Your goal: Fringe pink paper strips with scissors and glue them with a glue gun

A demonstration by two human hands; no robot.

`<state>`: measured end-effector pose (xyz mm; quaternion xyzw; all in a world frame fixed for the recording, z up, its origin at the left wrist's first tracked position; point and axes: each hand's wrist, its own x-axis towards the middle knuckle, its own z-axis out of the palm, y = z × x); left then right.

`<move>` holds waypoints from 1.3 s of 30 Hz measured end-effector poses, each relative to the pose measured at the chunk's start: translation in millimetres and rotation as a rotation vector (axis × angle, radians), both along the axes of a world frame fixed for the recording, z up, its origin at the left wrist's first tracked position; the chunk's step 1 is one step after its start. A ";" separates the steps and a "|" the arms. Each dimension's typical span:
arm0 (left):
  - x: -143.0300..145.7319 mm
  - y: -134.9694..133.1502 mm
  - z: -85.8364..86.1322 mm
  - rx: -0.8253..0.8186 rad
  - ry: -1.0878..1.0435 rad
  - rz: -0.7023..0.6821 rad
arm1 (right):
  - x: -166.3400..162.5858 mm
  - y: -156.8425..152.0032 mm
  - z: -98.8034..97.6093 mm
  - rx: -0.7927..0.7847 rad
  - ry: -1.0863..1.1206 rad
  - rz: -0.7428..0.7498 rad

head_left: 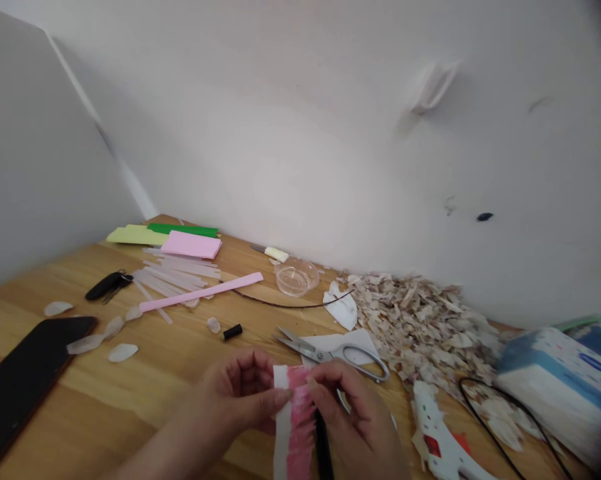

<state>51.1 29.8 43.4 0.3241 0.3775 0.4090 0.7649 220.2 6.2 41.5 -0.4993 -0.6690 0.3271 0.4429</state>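
A scuffed white wall (280, 147) rises behind a wooden tabletop (170, 357) in soft light.

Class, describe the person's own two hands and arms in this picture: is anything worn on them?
The left hand and right hand are ungloved, with no ring visible. The left forearm shows no sleeve or watch; the right's is cut off by the picture's edge.

Your held strip (301, 430) looks papery and matt, the desk (175, 370) smooth wood, scissors (321, 356) metal, far dish (296, 279) glossy plastic.
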 end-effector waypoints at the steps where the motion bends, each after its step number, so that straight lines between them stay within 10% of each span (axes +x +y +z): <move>1: 0.0 -0.3 1.8 0.003 0.000 -0.002 | 0.7 0.2 0.1 0.006 -0.010 0.010; 16: 0.0 -4.6 7.8 -0.009 0.052 -0.091 | 3.7 -2.3 12.0 0.075 -0.218 0.067; 26: -4.6 -0.2 11.4 -0.060 0.033 -0.104 | 15.5 -1.1 15.0 -0.188 0.212 0.224; 39: -3.4 -0.9 13.5 -0.103 0.001 -0.176 | 12.4 5.4 10.0 -0.062 0.195 0.195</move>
